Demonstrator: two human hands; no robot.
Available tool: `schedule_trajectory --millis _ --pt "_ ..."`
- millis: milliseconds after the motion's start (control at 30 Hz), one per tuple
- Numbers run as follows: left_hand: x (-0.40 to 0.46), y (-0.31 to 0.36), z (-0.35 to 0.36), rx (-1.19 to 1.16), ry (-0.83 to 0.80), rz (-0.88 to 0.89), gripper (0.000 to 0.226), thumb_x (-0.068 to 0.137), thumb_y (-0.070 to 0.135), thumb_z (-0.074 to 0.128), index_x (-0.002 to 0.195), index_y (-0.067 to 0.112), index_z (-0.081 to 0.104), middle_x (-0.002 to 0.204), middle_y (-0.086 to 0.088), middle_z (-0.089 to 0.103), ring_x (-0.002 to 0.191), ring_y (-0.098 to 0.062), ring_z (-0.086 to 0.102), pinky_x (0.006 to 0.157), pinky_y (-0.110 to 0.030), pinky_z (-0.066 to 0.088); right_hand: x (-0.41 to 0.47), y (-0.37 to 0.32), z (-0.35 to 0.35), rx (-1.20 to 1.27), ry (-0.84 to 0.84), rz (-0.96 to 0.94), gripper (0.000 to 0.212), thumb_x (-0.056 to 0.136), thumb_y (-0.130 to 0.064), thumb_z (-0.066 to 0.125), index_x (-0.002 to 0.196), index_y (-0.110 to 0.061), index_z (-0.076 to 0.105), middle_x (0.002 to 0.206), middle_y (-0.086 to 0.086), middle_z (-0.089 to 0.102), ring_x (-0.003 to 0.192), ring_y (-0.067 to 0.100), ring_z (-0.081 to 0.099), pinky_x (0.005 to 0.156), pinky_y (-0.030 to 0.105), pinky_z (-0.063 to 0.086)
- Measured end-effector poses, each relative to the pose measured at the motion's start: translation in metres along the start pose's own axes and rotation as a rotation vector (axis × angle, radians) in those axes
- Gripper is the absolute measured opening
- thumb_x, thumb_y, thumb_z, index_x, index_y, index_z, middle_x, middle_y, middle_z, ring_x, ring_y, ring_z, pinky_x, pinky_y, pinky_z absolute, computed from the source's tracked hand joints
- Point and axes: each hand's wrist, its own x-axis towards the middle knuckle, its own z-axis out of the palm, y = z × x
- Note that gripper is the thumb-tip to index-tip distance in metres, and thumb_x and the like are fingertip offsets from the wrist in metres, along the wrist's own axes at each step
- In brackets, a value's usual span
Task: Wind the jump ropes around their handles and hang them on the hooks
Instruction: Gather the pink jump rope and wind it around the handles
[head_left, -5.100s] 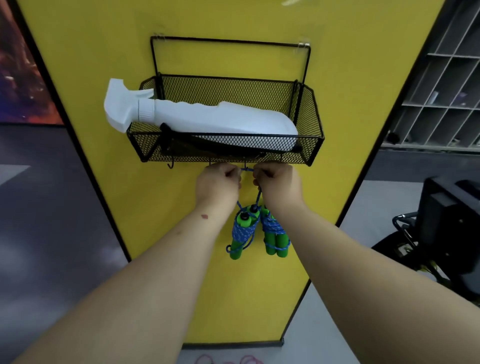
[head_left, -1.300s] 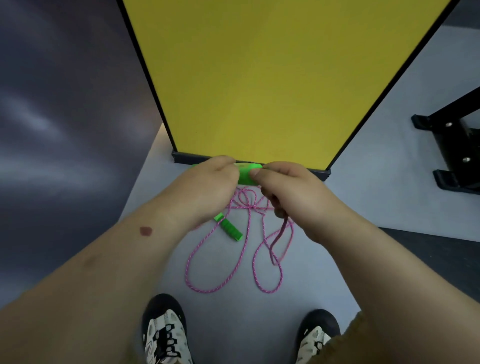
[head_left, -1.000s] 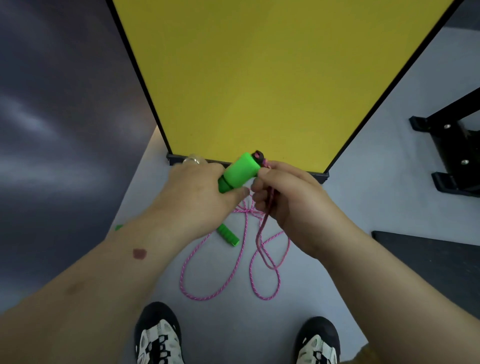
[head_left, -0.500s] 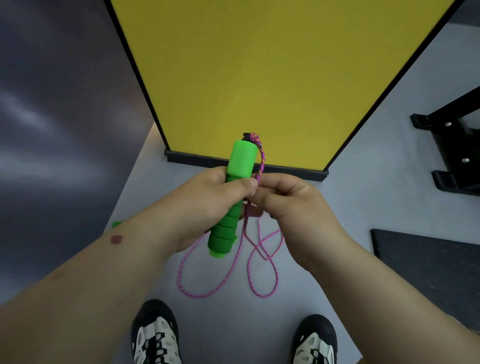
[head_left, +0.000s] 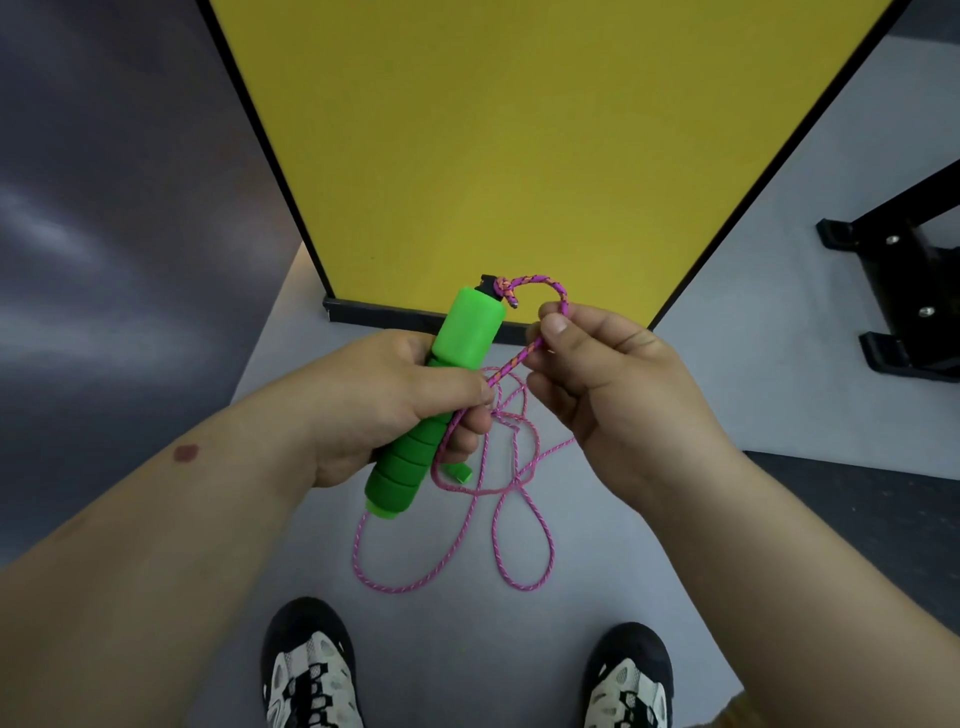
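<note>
Green handle (head_left: 441, 395) gripped left; right fingers (head_left: 555, 326) pinch rope (head_left: 524, 358).

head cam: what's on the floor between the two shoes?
Nothing: bare grey floor between left shoe and right shoe. The pink rope loops end just short of them.

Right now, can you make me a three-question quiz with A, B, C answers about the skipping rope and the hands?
1. Where is the green handle?
A. on the floor
B. in the left hand
C. on a hook

2. What colour is the rope?
A. blue
B. white
C. pink

3. How is the rope?
A. mostly loose, trailing to the floor
B. fully wound
C. cut in two

Answers:
1 B, the left hand's fingers curl round the handle.
2 C, pink from the knot down.
3 A, loops lie near the shoes, while the right hand pinches it near the handle's top.
</note>
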Motion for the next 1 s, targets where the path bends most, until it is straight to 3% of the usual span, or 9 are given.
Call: schedule_trajectory --millis 167,333,533,833,1000 --pt "-0.001 0.003 0.003 0.024 -0.017 -0.001 0.007 0.094 0.007 0.064 0.09 0.003 0.065 0.073 -0.01 0.068 0.064 -0.02 0.064 0.063 -0.034 0.055 0.005 -0.011 -0.008 0.061 0.074 -0.027 0.007 0.094 -0.012 0.066 0.098 -0.01 0.071 0.086 0.008 0.07 0.072 0.015 0.063 0.068 0.025 0.056" --pt "0.0 0.003 0.005 -0.019 0.009 -0.013 0.011 0.095 0.009 0.065 0.086 0.003 0.067 0.074 -0.011 0.068 0.063 -0.019 0.064 0.065 -0.034 0.056 0.0 -0.001 -0.002 0.051 -0.032 0.057 0.012 0.095 -0.014 0.064 0.103 -0.008 0.07 0.088 0.005 0.072 0.072 0.013 0.064 0.07 0.024 0.056" --pt "0.002 0.003 0.009 -0.098 0.047 -0.02 0.01 0.096 0.011 0.062 0.095 0.001 0.066 0.073 -0.009 0.069 0.062 -0.018 0.064 0.066 -0.033 0.058 -0.008 0.008 0.005 -0.002 -0.124 0.083 0.013 0.094 -0.005 0.063 0.104 -0.005 0.071 0.08 0.006 0.072 0.068 0.01 0.068 0.062 0.02 0.054" --pt "0.0 0.004 0.006 -0.064 -0.007 -0.031 0.009 0.095 0.009 0.064 0.088 0.003 0.066 0.075 -0.01 0.067 0.064 -0.018 0.063 0.069 -0.033 0.058 0.003 -0.005 -0.007 0.056 0.056 0.001 0.014 0.093 -0.01 0.067 0.105 -0.006 0.072 0.086 0.007 0.07 0.072 0.014 0.063 0.069 0.024 0.055" --pt "0.001 0.004 0.007 -0.058 0.011 -0.024 0.011 0.094 0.008 0.064 0.084 0.004 0.066 0.074 -0.011 0.068 0.064 -0.018 0.064 0.07 -0.033 0.059 0.004 -0.006 -0.009 0.051 0.046 0.011 0.017 0.094 -0.013 0.067 0.109 -0.006 0.071 0.09 0.008 0.07 0.072 0.013 0.064 0.07 0.025 0.055"
